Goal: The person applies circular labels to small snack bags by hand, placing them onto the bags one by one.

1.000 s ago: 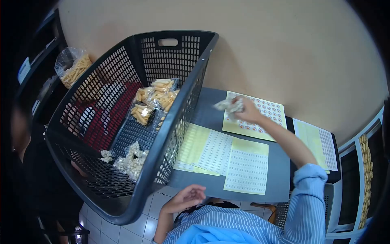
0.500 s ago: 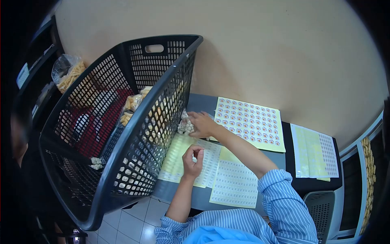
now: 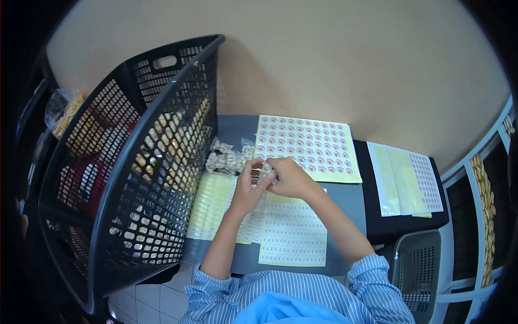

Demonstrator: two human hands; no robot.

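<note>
My left hand [image 3: 249, 189] and my right hand [image 3: 291, 178] meet above the table, both closed on a small clear bag of pale, lumpy pieces [image 3: 266, 169]. The fingers partly hide it. Just beyond, against the basket, lie more clear bags of the same pale pieces [image 3: 220, 157]. A sheet of small printed labels [image 3: 294, 237] lies below my hands, overlapping other yellow-backed sheets [image 3: 208, 202]. Behind my right hand is a sheet of round red-and-white stickers [image 3: 307, 146].
A tall black perforated basket [image 3: 124, 162] with bagged snacks inside stands tilted at the left. To the right are another label sheet [image 3: 404, 178] on black cloth, a grey perforated bin [image 3: 418, 270] and a rack [image 3: 475, 178]. A wall rises behind the table.
My right hand has drawn back from beside the basket with a bag and joined my left hand, which has risen slightly. The view has shifted to the right.
</note>
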